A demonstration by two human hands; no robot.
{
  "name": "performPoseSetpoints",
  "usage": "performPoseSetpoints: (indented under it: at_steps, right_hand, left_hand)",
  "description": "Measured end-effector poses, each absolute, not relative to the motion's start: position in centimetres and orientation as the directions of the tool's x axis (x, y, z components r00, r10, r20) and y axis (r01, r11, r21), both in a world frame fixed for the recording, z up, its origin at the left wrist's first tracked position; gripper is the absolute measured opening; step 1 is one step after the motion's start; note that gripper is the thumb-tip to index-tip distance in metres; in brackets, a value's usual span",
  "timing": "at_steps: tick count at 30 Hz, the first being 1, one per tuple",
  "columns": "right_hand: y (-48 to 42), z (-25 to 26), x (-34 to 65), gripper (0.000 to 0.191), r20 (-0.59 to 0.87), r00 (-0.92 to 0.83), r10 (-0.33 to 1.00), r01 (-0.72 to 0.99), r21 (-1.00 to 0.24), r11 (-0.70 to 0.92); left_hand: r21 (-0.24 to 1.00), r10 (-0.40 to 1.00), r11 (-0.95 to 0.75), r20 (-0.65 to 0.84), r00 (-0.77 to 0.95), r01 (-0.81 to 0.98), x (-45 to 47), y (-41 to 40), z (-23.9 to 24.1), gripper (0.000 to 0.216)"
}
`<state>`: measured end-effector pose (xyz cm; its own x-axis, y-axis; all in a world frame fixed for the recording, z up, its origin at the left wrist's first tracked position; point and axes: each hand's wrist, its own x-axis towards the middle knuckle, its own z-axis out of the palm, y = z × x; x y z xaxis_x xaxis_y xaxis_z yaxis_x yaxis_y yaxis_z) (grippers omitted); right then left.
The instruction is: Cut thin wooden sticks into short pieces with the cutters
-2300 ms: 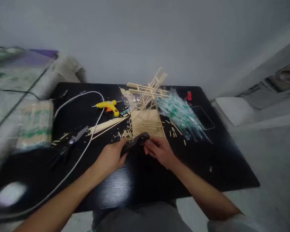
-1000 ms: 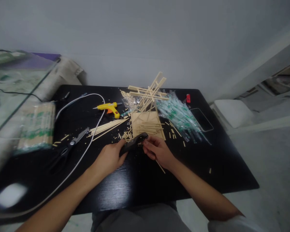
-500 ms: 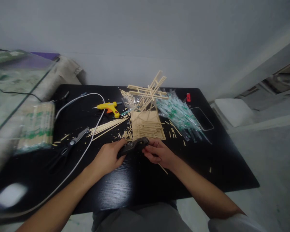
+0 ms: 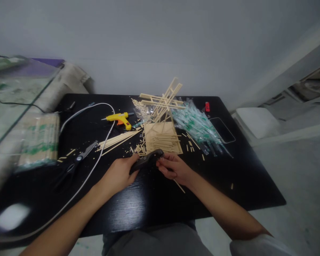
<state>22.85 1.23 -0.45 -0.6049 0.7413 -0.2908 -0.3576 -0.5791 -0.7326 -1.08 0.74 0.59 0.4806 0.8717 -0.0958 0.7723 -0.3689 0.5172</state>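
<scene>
My left hand (image 4: 120, 174) is wrapped round the handle of a black hand cutter (image 4: 146, 161) with a curved jaw. The jaw points right, up against the fingertips of my right hand (image 4: 174, 168). Those fingers pinch a thin wooden stick (image 4: 179, 186), whose free end slants down below the palm. Its other end is hidden by the fingers and the jaw. Just beyond both hands, a square wooden base (image 4: 156, 128) carries a pile of thin sticks (image 4: 164, 142). A lattice of glued-looking sticks (image 4: 165, 101) rises behind it.
A yellow glue gun (image 4: 120, 118), loose sticks (image 4: 117, 140), scissors (image 4: 76, 163) and a white cable (image 4: 96, 161) lie left on the black table (image 4: 213, 188). Wrapped chopsticks (image 4: 38, 140) are at far left. Plastic wrappers (image 4: 194, 121), a phone (image 4: 222, 130) and a red object (image 4: 207, 106) are right.
The cutter's curved jaw has tipped slightly and sits a touch higher against my right fingertips. Both hands otherwise keep their places, and the view has shifted very slightly.
</scene>
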Motion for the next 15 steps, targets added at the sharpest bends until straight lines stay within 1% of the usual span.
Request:
performPoseSetpoints:
  at_steps: [9,15]
  right_hand:
    - [1.33,-0.49,22.74,0.035,-0.345,-0.565,0.749,-0.358,-0.716,-0.599]
    - [1.49,-0.39,22.64,0.035,-0.366,-0.554,0.748,-0.353,-0.71,-0.609]
  left_hand:
    - [0.513,0.874,-0.323,-0.16,0.458,0.795,-0.71,0.93,0.69,0.008]
    - [0.485,0.883,-0.317,-0.162,0.44,0.815,-0.65,0.95,0.59,0.01]
